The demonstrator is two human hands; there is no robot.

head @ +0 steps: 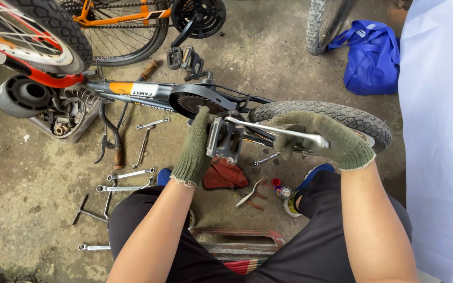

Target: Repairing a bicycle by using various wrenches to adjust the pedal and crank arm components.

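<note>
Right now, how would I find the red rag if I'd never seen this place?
Start at the small bicycle lying on its side on the concrete floor. Look just below its pedal, which the left hand steadies. The red rag lies crumpled there, soft cloth among shiny metal wrenches and pliers.

Grey bike pedal sticking up from the crank of a bike lying on its side on the floor, long shiny metal wrench lying flat across it, one end at the pedal, other end pointing right
</note>
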